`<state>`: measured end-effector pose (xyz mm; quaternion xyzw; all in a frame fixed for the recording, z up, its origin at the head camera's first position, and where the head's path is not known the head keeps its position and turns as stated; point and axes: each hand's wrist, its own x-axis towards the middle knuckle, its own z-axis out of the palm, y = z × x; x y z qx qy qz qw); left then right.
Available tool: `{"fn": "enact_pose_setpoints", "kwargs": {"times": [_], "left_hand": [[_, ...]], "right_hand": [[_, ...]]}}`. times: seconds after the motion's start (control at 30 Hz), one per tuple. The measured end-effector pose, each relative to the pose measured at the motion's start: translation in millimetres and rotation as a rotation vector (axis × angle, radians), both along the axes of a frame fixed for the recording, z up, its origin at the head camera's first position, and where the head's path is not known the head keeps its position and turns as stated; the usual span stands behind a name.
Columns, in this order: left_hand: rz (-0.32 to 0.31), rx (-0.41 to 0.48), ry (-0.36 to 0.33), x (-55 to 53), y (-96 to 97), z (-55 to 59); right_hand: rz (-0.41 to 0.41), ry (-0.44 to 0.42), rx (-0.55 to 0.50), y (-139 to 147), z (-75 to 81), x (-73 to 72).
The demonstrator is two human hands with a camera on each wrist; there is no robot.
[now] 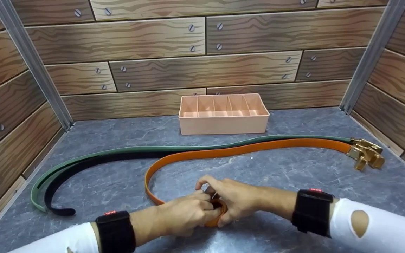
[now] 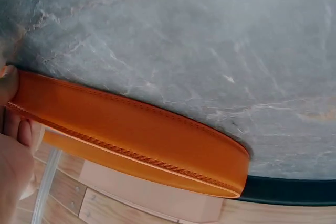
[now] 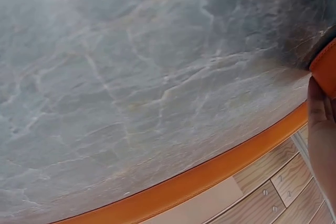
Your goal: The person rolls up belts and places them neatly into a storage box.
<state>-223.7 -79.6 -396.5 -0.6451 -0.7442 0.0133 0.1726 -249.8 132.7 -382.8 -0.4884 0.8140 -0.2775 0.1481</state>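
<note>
Both your hands are closed on the orange belt (image 1: 223, 152), working at its near end, which is wound into a small coil (image 1: 223, 214) low and just right of centre in the head view. Your left hand (image 1: 188, 212), at nine o'clock from the coil, pinches the strap; the left wrist view shows the thumb against the stitched leather. Your right hand (image 1: 239, 197), at about two o'clock, holds the coil's other side, thumb at its near edge (how your other fingers sit behind it is hidden).

From your grip the orange strap leaves towards ten o'clock, standing on its edge, bends round in a wide curve, then runs across to two o'clock, where it meets a cluster of gold buckles (image 1: 366, 154). Behind it, a green belt (image 1: 118, 150) reaches the same cluster; with it lies a black belt (image 1: 83, 163), and both sweep left and curl back so that their free ends lie at nine o'clock, well apart from your left hand.

At twelve o'clock, beyond the straps, a pink box (image 1: 223, 125) with five compartments stands on the grey marbled table (image 1: 294, 175), near the wood-patterned back wall (image 1: 160, 75). You wear a black band (image 1: 313, 212) on each wrist, just below the white sleeves (image 1: 392, 225).
</note>
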Motion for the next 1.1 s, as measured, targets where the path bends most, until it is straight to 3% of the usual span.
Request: {"fn": "enact_pose_setpoints", "kwargs": {"times": [0.13,0.23,0.43,0.53,0.67,0.77,0.93,1.03,1.1], "left_hand": [[-0.001,0.071,-0.168,0.5,0.9,-1.6],[0.009,0.13,-0.284,1.9,3.1,-1.0],[0.057,0.204,-0.399,5.4,8.4,-0.4],[0.044,0.223,-0.388,6.7,9.7,-2.3],[0.009,0.248,-0.291,8.2,10.4,-6.6],[0.018,0.261,-0.299,8.6,11.1,-7.7],[0.052,0.282,-0.362,8.0,9.7,-6.5],[0.062,0.252,-0.361,7.3,4.5,-5.0],[0.071,0.201,-0.312,6.0,-1.2,-3.3]], "right_hand": [[-0.023,-0.042,0.0,4,-0.7,0.2],[-0.064,-0.008,0.0,4,-0.9,2.1],[-0.122,0.053,-0.012,0,-0.5,3.3],[-0.115,0.029,-0.023,0,0.0,0.3],[-0.088,0.025,-0.038,3,-2.9,-1.9],[-0.081,0.081,-0.029,7,-6.5,1.1],[-0.032,0.256,-0.021,7,-11.2,7.7],[-0.004,0.309,-0.028,4,-11.9,9.3],[0.013,0.328,-0.025,4,-11.6,9.5]]}}
